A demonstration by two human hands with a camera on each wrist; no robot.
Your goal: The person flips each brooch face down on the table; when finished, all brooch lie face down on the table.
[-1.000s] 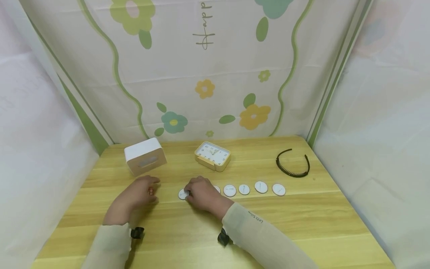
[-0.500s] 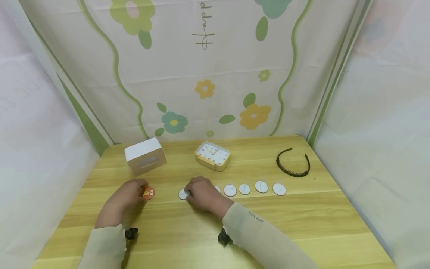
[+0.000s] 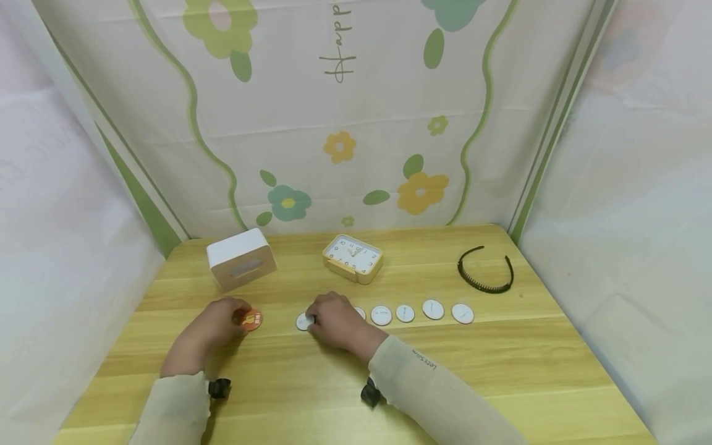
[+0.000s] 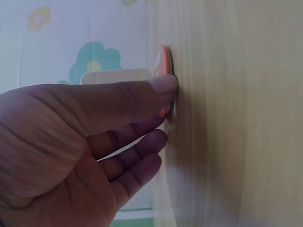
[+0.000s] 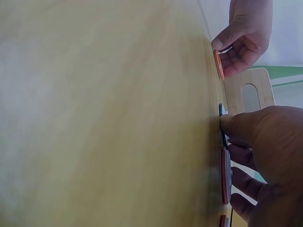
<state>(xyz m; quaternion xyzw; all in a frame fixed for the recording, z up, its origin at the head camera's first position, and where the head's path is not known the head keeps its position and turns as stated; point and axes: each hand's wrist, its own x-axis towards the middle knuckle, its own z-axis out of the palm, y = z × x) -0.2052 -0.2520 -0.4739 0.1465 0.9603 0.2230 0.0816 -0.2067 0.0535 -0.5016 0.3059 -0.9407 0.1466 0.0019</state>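
Note:
In the head view, my left hand (image 3: 208,327) pinches an orange round badge (image 3: 253,319) with yellow and white print at its edge, low at the table. The left wrist view has my thumb on the rim of that orange badge (image 4: 163,61), seen edge-on. To the right, my right hand (image 3: 339,322) pinches a white-faced badge (image 3: 303,321) by its side; the right wrist view shows its dark edge (image 5: 221,109) under my thumb. Further right runs a row of white-faced badges (image 3: 381,315), one partly covered by my right hand.
Behind my left hand stands a white and wooden box (image 3: 242,259) with a slot. A yellow alarm clock (image 3: 353,258) lies face up at the back middle. At the back right is a black toothed headband (image 3: 485,288). Fabric walls surround the wooden table (image 3: 311,395).
My left hand first drew back left, bringing the orange badge's printed face into view, then shifted slightly right with it towards the row. My right hand has stayed put on its badge.

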